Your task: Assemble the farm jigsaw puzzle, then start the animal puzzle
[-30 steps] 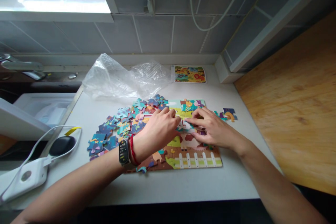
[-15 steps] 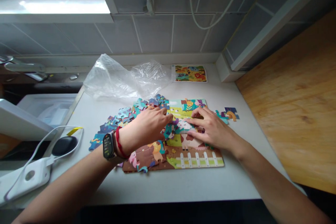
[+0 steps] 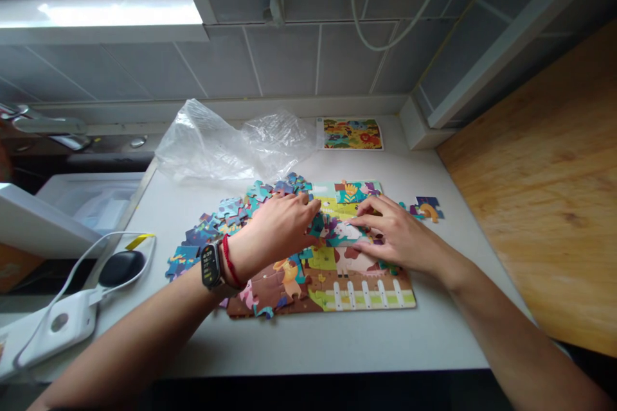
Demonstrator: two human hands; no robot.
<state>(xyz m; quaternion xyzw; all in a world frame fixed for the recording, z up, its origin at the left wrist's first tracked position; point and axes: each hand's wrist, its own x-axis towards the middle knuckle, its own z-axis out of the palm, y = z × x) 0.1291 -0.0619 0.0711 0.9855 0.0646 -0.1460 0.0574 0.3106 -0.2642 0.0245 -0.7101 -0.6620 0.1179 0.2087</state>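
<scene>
At the centre of the white desk [image 3: 337, 340] lies a partly assembled jigsaw puzzle [image 3: 337, 282], its near rows showing a fence and farm animals, its far part not yet filled. Left hand [image 3: 277, 228], wearing a watch [image 3: 211, 266] and red cord, rests fingers-down on the puzzle's middle, fingertips at a loose piece [image 3: 319, 225]; whether it pinches that piece cannot be told. Right hand [image 3: 398, 237] lies flat, fingers spread and pressing on the pieces just right of the left fingertips, holding nothing. Loose pieces [image 3: 216, 225] are heaped to the left of the puzzle, touching its edge; a few more [image 3: 424, 209] lie near its far right corner. Farther off: a crumpled clear bag [image 3: 226, 144] and a reference picture [image 3: 353, 133]. Judged by appearance, the pieces are light, thin, stiff card, liable to slide on the smooth desk; each is best taken by its edges between fingertip and thumb.
</scene>
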